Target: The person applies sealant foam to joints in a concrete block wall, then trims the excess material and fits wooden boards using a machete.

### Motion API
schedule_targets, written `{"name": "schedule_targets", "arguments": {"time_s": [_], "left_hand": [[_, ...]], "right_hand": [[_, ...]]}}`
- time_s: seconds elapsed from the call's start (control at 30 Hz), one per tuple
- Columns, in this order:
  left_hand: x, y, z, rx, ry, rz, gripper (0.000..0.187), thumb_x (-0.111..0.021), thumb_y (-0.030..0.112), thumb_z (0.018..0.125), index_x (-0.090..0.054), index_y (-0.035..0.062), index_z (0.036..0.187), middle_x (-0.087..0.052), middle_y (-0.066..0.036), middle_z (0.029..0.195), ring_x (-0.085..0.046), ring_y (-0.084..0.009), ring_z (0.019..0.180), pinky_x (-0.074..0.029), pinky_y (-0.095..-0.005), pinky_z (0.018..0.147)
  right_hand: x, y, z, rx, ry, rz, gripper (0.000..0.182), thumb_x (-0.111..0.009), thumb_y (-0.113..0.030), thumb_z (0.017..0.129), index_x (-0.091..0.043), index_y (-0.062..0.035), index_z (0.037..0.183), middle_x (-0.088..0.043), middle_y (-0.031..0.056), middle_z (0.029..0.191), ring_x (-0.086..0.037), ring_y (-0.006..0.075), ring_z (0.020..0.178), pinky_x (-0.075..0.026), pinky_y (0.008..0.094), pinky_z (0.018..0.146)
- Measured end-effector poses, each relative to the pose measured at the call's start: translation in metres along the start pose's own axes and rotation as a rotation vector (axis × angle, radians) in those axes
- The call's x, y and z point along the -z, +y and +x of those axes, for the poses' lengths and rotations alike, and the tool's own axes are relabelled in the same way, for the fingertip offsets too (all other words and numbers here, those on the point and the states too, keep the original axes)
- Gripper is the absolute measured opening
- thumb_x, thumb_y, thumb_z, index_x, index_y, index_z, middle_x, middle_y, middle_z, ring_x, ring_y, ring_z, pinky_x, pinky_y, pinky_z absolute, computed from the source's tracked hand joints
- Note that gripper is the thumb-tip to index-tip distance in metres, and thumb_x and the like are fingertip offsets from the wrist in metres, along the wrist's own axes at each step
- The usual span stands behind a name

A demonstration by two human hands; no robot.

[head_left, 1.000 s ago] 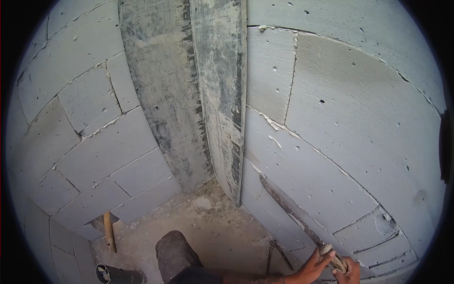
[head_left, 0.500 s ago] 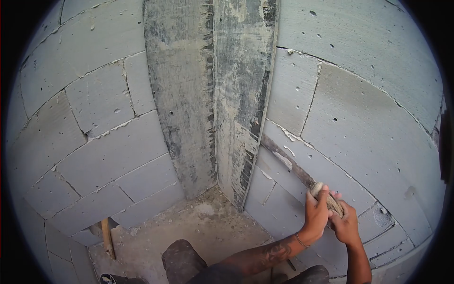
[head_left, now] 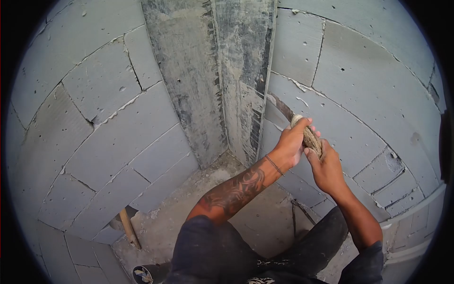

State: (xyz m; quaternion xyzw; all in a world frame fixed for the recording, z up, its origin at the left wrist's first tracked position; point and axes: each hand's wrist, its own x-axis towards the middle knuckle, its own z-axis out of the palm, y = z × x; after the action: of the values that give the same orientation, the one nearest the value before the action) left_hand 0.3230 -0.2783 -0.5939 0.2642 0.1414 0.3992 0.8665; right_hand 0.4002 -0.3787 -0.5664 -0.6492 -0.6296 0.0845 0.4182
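Note:
My left hand (head_left: 291, 141) and my right hand (head_left: 324, 165) both grip the rope-wrapped handle (head_left: 309, 136) of a long dark metal blade (head_left: 280, 105). The blade lies along the grey block wall (head_left: 369, 94) on the right, its tip close to the concrete corner column (head_left: 208, 71). My tattooed left forearm reaches up from below, and my right arm comes in from the lower right.
A grey block wall (head_left: 94, 123) stands on the left of the column. A wooden stick (head_left: 128, 227) leans out of a gap at its base. A dark metal tool (head_left: 298, 213) lies on the dusty concrete floor (head_left: 189, 208) by my knees.
Both hands have lifted the blade up along the right wall, from near the floor to about the middle of the wall. The view has shifted as I rose.

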Motion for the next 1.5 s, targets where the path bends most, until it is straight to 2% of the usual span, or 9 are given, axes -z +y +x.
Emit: {"name": "schedule_targets", "arguments": {"time_s": [0.27, 0.5, 0.63, 0.9, 0.97, 1.07, 1.17, 1.2, 1.5], "left_hand": [[-0.02, -0.015, 0.027, -0.074, 0.067, 0.097, 0.021, -0.054, 0.024, 0.086, -0.043, 0.0062, 0.089, -0.048, -0.005, 0.084, -0.054, -0.0167, 0.084, -0.046, -0.0306, 0.073], [-0.08, -0.094, 0.016, -0.087, -0.109, 0.201, 0.024, -0.052, 0.021, 0.087, -0.044, 0.0002, 0.094, -0.053, -0.008, 0.088, -0.055, -0.014, 0.088, -0.044, -0.0267, 0.077], [-0.132, -0.112, -0.002, -0.293, -0.255, 0.255, 0.027, -0.051, 0.008, 0.086, -0.035, 0.0008, 0.107, -0.047, -0.005, 0.091, -0.048, -0.0106, 0.084, -0.042, -0.0263, 0.071], [-0.217, -0.01, 0.017, -0.332, -0.047, 0.326, 0.029, -0.058, 0.019, 0.083, -0.043, -0.0007, 0.099, -0.052, -0.008, 0.083, -0.053, -0.0148, 0.077, -0.043, -0.0332, 0.068], [-0.237, 0.02, 0.023, -0.403, 0.038, 0.376, 0.025, -0.055, 0.018, 0.085, -0.042, -0.0008, 0.094, -0.054, -0.007, 0.082, -0.056, -0.0131, 0.084, -0.045, -0.025, 0.073], [-0.264, 0.089, 0.025, -0.126, 0.07, 0.103, 0.021, -0.054, 0.016, 0.084, -0.044, -0.0003, 0.092, -0.054, -0.006, 0.083, -0.056, -0.0113, 0.079, -0.046, -0.0233, 0.066], [-0.276, 0.096, 0.043, -0.183, 0.205, 0.085, 0.016, -0.053, 0.014, 0.084, -0.045, 0.0011, 0.09, -0.054, -0.005, 0.082, -0.056, -0.0104, 0.077, -0.046, -0.021, 0.058], [-0.282, 0.103, 0.046, -0.176, 0.243, -0.006, 0.017, -0.054, 0.015, 0.084, -0.046, 0.0015, 0.089, -0.054, -0.005, 0.08, -0.056, -0.0112, 0.075, -0.046, -0.0214, 0.058], [-0.297, 0.154, 0.055, -0.093, 0.304, -0.085, 0.017, -0.055, 0.017, 0.083, -0.047, 0.0025, 0.085, -0.053, -0.005, 0.077, -0.058, -0.0147, 0.072, -0.047, -0.0237, 0.059]], "right_hand": [[0.034, 0.045, 0.036, -0.057, -0.171, 0.189, 0.024, -0.059, -0.014, 0.078, -0.05, 0.0046, 0.091, -0.058, 0.0188, 0.067, -0.059, 0.0313, 0.06, -0.044, 0.0345, 0.056], [0.103, 0.086, -0.024, -0.003, 0.078, 0.22, 0.026, -0.059, -0.008, 0.074, -0.052, 0.0059, 0.095, -0.058, 0.0079, 0.073, -0.053, 0.012, 0.064, -0.043, 0.0251, 0.059], [0.151, 0.092, -0.046, -0.109, 0.047, 0.155, 0.04, -0.062, -0.031, 0.077, -0.052, 0.0036, 0.096, -0.053, 0.0056, 0.073, -0.048, 0.0126, 0.066, -0.041, 0.0245, 0.059], [0.207, -0.003, 0.035, -0.207, 0.066, 0.028, 0.041, -0.063, -0.034, 0.076, -0.052, 0.0032, 0.091, -0.052, 0.0068, 0.074, -0.048, 0.015, 0.069, -0.041, 0.0278, 0.062], [0.217, -0.041, 0.07, -0.132, 0.06, 0.044, 0.039, -0.061, -0.032, 0.077, -0.052, 0.0033, 0.092, -0.053, 0.0077, 0.075, -0.047, 0.0155, 0.068, -0.041, 0.0282, 0.063], [0.227, -0.092, 0.13, -0.282, -0.096, 0.127, 0.035, -0.058, -0.029, 0.08, -0.053, 0.003, 0.094, -0.054, 0.01, 0.077, -0.049, 0.016, 0.071, -0.042, 0.0286, 0.064], [0.235, -0.105, 0.156, -0.183, -0.158, 0.07, 0.03, -0.055, -0.025, 0.082, -0.053, 0.0029, 0.093, -0.054, 0.0132, 0.078, -0.05, 0.0203, 0.072, -0.042, 0.0318, 0.064], [0.23, -0.106, 0.159, -0.232, -0.118, 0.18, 0.023, -0.056, -0.007, 0.075, -0.052, 0.0058, 0.093, -0.057, 0.0079, 0.075, -0.052, 0.0126, 0.064, -0.042, 0.0249, 0.06], [0.243, -0.145, 0.211, -0.29, -0.288, 0.114, 0.022, -0.059, -0.01, 0.078, -0.055, 0.0068, 0.091, -0.062, 0.0112, 0.074, -0.055, 0.0131, 0.067, -0.044, 0.0283, 0.063]]}}
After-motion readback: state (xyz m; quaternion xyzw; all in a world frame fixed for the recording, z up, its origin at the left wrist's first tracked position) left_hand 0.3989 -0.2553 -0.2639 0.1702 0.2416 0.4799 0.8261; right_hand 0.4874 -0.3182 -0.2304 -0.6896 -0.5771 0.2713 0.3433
